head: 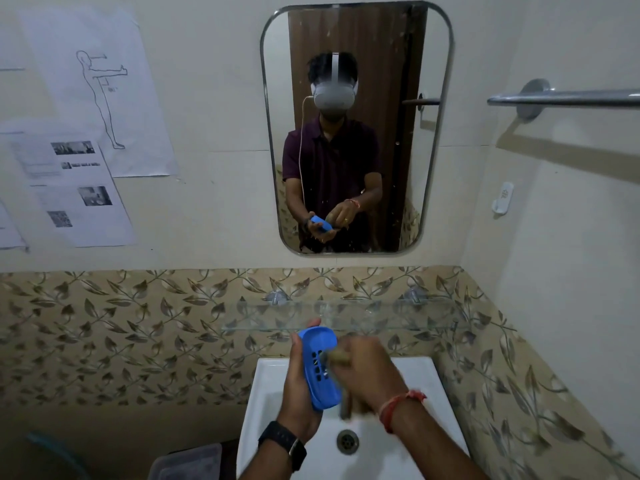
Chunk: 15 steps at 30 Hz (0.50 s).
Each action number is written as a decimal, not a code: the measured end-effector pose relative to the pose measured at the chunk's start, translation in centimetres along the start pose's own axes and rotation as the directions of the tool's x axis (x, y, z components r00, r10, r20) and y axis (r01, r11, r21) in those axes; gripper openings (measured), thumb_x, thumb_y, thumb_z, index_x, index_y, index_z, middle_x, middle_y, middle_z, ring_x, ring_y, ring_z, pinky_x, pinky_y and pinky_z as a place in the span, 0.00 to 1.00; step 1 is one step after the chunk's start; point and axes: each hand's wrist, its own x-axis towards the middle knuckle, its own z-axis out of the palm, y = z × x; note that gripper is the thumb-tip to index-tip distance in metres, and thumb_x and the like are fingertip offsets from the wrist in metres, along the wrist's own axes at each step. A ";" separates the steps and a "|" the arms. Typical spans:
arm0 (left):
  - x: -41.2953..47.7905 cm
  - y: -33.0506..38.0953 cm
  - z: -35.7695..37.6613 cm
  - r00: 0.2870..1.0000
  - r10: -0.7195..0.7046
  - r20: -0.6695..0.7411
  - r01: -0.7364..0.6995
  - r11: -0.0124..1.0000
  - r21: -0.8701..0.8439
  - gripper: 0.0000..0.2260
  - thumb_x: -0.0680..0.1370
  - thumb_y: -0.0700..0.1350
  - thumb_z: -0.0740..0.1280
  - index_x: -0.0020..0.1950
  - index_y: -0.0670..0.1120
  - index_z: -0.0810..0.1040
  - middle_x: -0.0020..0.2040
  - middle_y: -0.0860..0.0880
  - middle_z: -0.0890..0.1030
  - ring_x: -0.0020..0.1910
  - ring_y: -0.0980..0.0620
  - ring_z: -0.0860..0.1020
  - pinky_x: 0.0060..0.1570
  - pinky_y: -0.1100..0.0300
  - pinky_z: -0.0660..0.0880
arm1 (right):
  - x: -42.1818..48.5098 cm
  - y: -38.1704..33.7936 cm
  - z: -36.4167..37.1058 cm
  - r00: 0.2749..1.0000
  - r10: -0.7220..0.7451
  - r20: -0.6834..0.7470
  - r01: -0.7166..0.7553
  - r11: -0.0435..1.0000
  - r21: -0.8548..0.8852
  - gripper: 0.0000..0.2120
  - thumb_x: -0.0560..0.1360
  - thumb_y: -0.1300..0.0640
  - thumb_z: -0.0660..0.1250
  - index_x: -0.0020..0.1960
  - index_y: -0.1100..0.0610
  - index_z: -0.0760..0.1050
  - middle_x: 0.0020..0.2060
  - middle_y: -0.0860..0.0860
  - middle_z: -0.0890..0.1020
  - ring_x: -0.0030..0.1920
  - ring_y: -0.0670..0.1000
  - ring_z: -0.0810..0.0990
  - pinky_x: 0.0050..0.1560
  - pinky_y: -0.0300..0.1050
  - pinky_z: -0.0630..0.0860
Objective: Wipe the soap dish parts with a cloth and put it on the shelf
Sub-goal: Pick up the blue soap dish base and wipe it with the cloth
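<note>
A blue soap dish part with several drain slots stands tilted on end above the white sink. My left hand grips it from the left side and below. My right hand is closed on a brownish cloth and presses it against the dish's inner face; most of the cloth is hidden under my fingers and blurred. A glass shelf is fixed to the leaf-patterned tiles just behind the dish.
A mirror hangs above the shelf and reflects a person holding the dish. A metal towel bar sticks out at upper right. Papers are taped to the left wall. The sink drain lies below my hands.
</note>
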 end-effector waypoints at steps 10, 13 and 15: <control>0.1 1.4 -1.0 0.999 0.007 0.043 -0.013 0.990 0.143 0.26 0.76 0.67 0.59 0.69 0.58 0.78 0.56 0.41 0.85 0.48 0.42 0.83 0.49 0.46 0.80 | -1.3 0.6 0.1 0.854 -0.366 0.369 0.417 0.906 -0.067 0.09 0.74 0.60 0.61 0.40 0.57 0.80 0.38 0.53 0.82 0.38 0.50 0.78 0.38 0.41 0.74; -0.2 1.1 -1.0 0.999 0.016 0.043 -0.023 0.988 0.153 0.26 0.74 0.68 0.59 0.68 0.59 0.79 0.57 0.43 0.86 0.49 0.41 0.84 0.51 0.43 0.81 | -0.1 0.6 -0.8 0.877 -0.308 0.369 0.422 0.860 -0.286 0.10 0.72 0.60 0.62 0.43 0.58 0.83 0.40 0.55 0.84 0.39 0.54 0.81 0.38 0.46 0.77; -0.2 1.5 -1.0 0.999 0.031 0.008 -0.032 0.995 0.097 0.26 0.75 0.67 0.59 0.66 0.57 0.81 0.54 0.44 0.87 0.48 0.43 0.85 0.51 0.44 0.81 | 0.1 0.4 -0.3 0.894 -0.353 0.275 0.437 0.824 -0.362 0.10 0.73 0.57 0.62 0.43 0.58 0.82 0.42 0.55 0.82 0.41 0.54 0.80 0.38 0.44 0.76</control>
